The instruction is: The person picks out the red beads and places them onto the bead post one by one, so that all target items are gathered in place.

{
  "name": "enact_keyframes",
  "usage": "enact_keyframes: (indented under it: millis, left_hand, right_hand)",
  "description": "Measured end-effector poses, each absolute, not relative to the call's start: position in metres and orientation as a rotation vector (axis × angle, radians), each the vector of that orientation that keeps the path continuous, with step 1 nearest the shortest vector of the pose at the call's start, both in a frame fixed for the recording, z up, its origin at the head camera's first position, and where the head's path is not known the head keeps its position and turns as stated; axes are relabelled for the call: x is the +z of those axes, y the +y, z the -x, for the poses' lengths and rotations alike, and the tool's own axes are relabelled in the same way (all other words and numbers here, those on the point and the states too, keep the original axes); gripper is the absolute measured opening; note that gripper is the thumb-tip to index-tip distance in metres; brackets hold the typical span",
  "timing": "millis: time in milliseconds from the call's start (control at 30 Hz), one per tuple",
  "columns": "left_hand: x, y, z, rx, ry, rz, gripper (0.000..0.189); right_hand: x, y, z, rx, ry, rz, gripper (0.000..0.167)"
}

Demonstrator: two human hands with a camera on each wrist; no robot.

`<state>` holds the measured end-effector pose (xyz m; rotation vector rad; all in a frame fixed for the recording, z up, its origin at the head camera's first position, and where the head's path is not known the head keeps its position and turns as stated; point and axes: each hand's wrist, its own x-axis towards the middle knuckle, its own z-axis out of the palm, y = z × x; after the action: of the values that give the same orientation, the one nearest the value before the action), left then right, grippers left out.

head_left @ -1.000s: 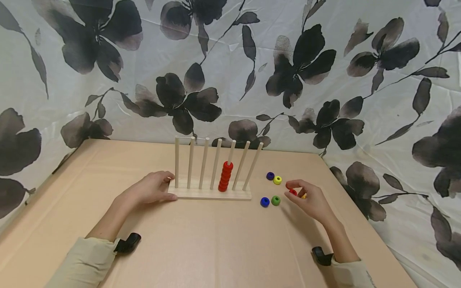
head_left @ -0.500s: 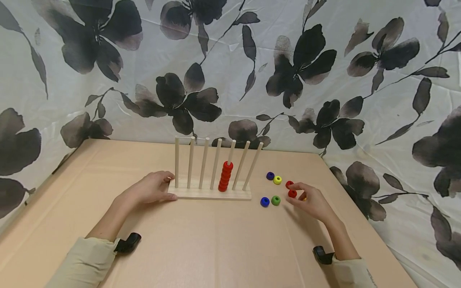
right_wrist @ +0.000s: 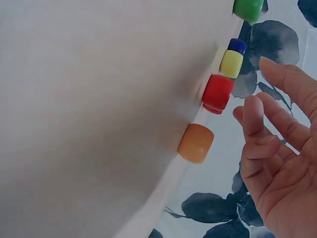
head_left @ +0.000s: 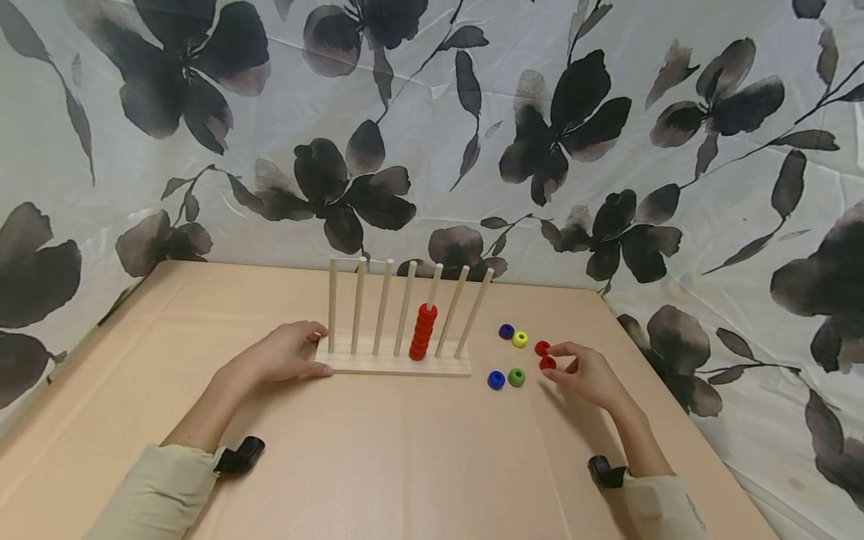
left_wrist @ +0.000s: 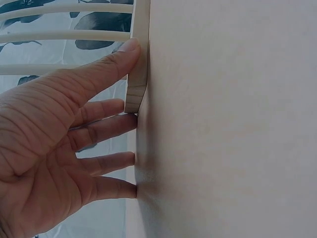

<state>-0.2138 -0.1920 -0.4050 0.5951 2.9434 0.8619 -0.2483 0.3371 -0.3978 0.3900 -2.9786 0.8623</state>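
Note:
At its left end the pale wooden peg stand [head_left: 398, 364] is held by my left hand [head_left: 286, 352]. In the left wrist view the thumb [left_wrist: 116, 59] lies on the base and the other fingers extend past its end. A stack of red beads [head_left: 422, 331] sits on one of the upright pegs. My right hand [head_left: 594, 377] hovers beside two loose red beads, one nearer [head_left: 547, 363] and one farther [head_left: 542, 348]. The right wrist view shows a gap between its fingers and the front red bead [right_wrist: 218, 92]. An orange bead [right_wrist: 196, 143], hidden in the head view, lies close by.
Between stand and right hand lie a dark blue bead [head_left: 506, 331], a yellow bead [head_left: 520, 339], a blue bead [head_left: 496, 379] and a green bead [head_left: 516, 376]. A floral cloth [head_left: 459, 150] hangs behind the wooden table [head_left: 405, 457].
My right hand has drawn slightly right, with thumb and finger parting from the red beads; both now show more fully. The left hand and the stand stay in place.

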Motion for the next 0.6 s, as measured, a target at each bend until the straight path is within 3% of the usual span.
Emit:
enact_keyframes:
  millis: [600]
  left_hand:
    - [-0.406, -0.192, 0.213, 0.863, 2.946, -0.601, 0.066]
  right_hand:
    - [-0.405, 0.342, 0.266, 0.913, -3.097, -0.38, 0.034]
